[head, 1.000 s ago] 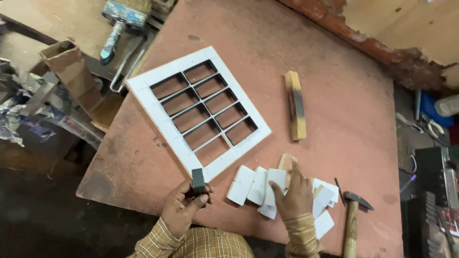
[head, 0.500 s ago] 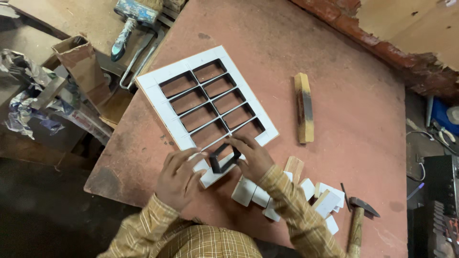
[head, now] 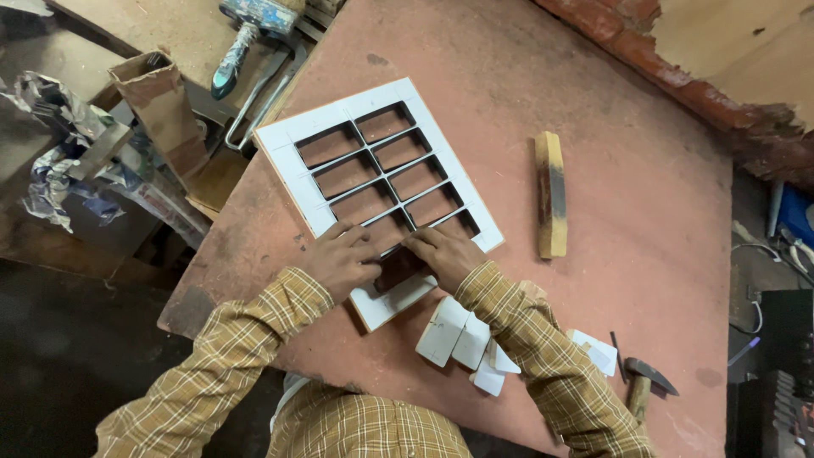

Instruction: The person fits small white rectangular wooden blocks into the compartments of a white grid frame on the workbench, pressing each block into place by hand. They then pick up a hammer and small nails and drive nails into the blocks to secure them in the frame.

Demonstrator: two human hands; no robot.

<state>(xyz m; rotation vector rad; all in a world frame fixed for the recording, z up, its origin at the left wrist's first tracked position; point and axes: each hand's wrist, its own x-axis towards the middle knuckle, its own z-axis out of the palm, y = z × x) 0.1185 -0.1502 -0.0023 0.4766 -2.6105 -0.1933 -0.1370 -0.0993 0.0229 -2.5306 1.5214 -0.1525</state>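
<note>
White grid frame (head: pixel 373 165): flat on the reddish counter (head: pixel 644 212), tilted, two columns of rectangular openings lined with dark strip. Both hands meet at its near end, at about 6 o'clock on the frame.

Left hand (head: pixel 343 259): fingers curled down on the near-left cell, pressing. Right hand (head: pixel 445 254): likewise on the near-right cell, fingertips nearly touching the left's. Between them a dark strip piece (head: pixel 398 270) sits in or over the opening; whether either hand grips it or only pushes cannot be told.

Risks, as judged: the strip may go in skewed or buckle if pressure is uneven; the thin white bars could crack under force; the frame, unclamped, may slide toward 12 o'clock; fingertips could be nicked if the strip edge is sharp.

Surroundings: white cut pieces (head: pixel 462 343) at 5 o'clock, partly under the right sleeve; wooden block (head: pixel 549 193) at 3 o'clock, well apart; hammer (head: pixel 642 383) at 4 o'clock near the counter edge; brush (head: pixel 246 34) at 11 o'clock.

Hidden: the nearest cells and the frame's corner under the hands; count of white pieces unclear.
</note>
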